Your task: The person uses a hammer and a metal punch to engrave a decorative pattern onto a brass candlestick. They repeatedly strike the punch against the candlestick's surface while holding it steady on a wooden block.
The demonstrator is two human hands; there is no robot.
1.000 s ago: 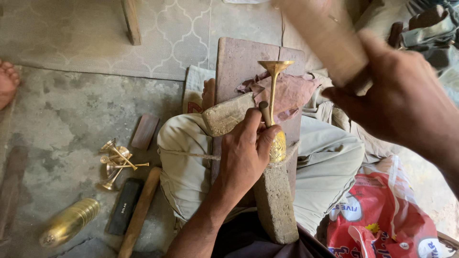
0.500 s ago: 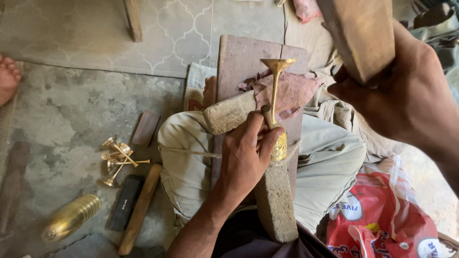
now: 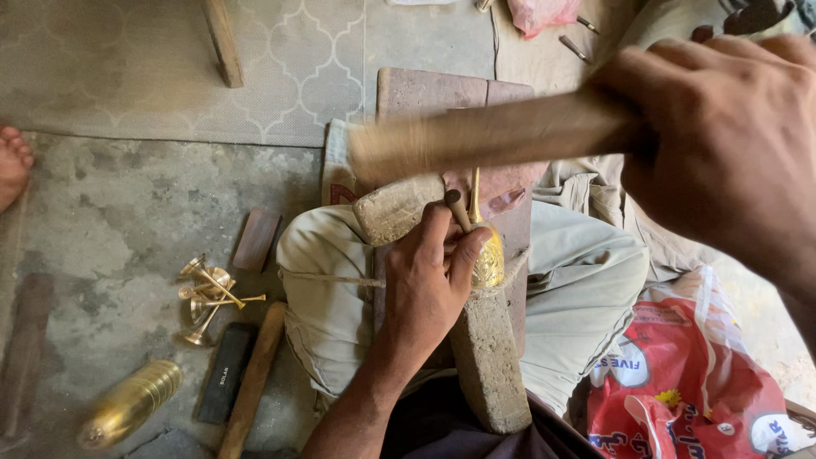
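At the centre of the frame, the left hand (image 3: 429, 276) grips a brass piece (image 3: 486, 255) upright on a long stone block (image 3: 489, 365) lying across the person's lap. The right hand (image 3: 722, 144), at the upper right, is clenched around a wooden mallet (image 3: 484, 140), motion-blurred just above the brass piece's thin stem. More small brass parts (image 3: 208, 293) lie on the floor at the left.

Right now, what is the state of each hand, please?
Left hand: closed, holding the brass piece upright on the stone block.
Right hand: closed around a blurred wooden mallet.
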